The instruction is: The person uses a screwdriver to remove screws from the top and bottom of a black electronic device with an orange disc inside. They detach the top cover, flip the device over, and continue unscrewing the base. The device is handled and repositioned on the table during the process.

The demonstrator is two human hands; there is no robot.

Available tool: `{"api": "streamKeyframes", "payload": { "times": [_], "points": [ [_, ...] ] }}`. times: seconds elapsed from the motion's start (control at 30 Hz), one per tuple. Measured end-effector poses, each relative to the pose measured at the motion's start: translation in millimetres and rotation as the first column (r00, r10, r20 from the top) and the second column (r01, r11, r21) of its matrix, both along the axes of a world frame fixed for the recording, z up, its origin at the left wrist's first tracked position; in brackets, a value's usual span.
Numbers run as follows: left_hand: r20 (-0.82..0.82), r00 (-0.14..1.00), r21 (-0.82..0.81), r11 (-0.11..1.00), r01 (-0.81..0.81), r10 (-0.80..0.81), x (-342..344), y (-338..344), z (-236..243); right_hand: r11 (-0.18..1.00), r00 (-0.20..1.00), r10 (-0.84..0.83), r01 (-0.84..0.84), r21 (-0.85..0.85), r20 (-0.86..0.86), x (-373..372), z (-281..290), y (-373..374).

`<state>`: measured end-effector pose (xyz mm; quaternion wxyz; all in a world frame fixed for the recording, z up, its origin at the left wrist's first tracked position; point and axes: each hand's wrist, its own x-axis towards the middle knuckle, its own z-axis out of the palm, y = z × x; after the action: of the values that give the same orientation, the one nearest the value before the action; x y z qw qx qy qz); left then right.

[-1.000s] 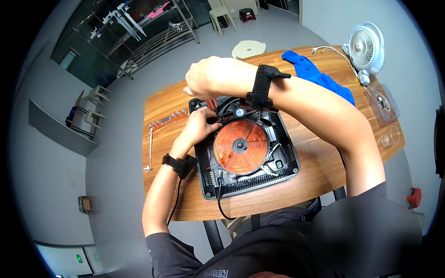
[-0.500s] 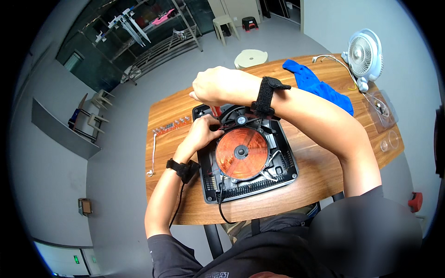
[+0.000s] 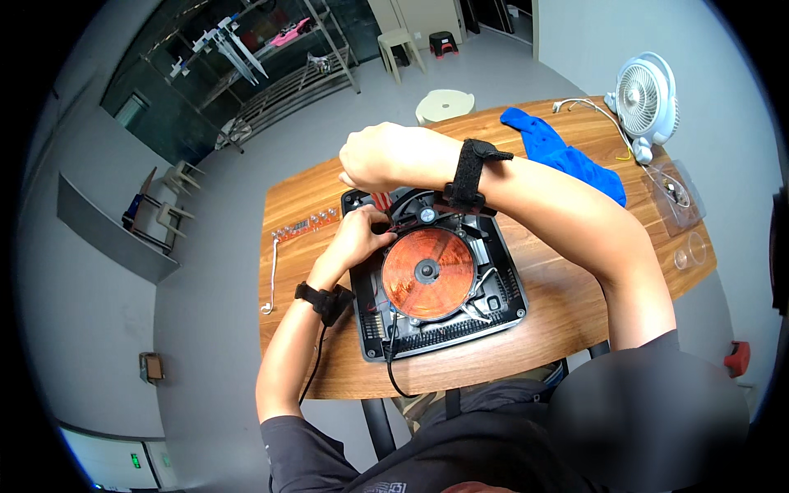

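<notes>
An opened induction cooker (image 3: 503, 289) lies on the table, its black shell showing a round copper coil (image 3: 408, 283) and a black fan (image 3: 426, 215) behind it. My right hand (image 3: 386, 156) is closed above the far left part of the shell. From beneath it a screwdriver (image 3: 381, 200) with a red, striped handle points down into the cooker; its tip is hidden. My left hand (image 3: 357, 236) rests at the shell's left side, thumb and fingers pinched close to the fan and coil. What lies between those fingertips is hidden.
Left of the cooker lies an orange circuit board (image 3: 306, 223) with a white cable (image 3: 274, 275). A blue cloth (image 3: 563, 156), a white fan (image 3: 645, 99) and a clear plastic tray (image 3: 674, 197) sit at the right. A pale stool (image 3: 445, 105) stands beyond the table.
My right hand has shifted slightly, and the stripes on the screwdriver handle look different, as if turned. My left hand stays in almost the same place.
</notes>
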<state>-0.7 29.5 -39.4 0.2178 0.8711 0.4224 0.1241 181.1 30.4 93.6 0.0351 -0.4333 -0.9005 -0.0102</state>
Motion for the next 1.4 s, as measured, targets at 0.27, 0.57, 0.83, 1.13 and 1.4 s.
{"api": "streamKeyframes", "payload": {
  "times": [0.27,0.57,0.83,1.13,1.4],
  "points": [
    [0.000,1.000,0.041,0.999,0.019,-0.019,-7.1,1.5,-4.6,0.949,0.994,-0.079,0.052,-0.311,-0.073,-1.9,21.5,-14.7],
    [-0.014,1.000,0.046,0.999,0.028,-0.027,-4.3,2.5,-4.3,0.987,0.994,-0.112,0.112,-0.115,0.006,-3.5,11.8,-11.2],
    [0.003,1.000,0.016,1.000,0.022,-0.023,-5.6,5.1,-6.8,0.991,0.990,0.041,-0.058,-0.122,-0.139,4.3,6.9,-6.7],
    [-0.010,0.999,0.075,0.996,0.049,-0.048,-2.0,3.3,-2.4,0.991,0.996,-0.082,0.077,-0.114,-0.039,-2.1,17.6,-20.6],
    [-0.005,1.000,0.008,1.000,-0.019,0.019,-6.2,2.5,-6.8,0.962,0.981,-0.067,0.015,-0.271,-0.183,-1.5,16.0,-19.0]
  ]
}}
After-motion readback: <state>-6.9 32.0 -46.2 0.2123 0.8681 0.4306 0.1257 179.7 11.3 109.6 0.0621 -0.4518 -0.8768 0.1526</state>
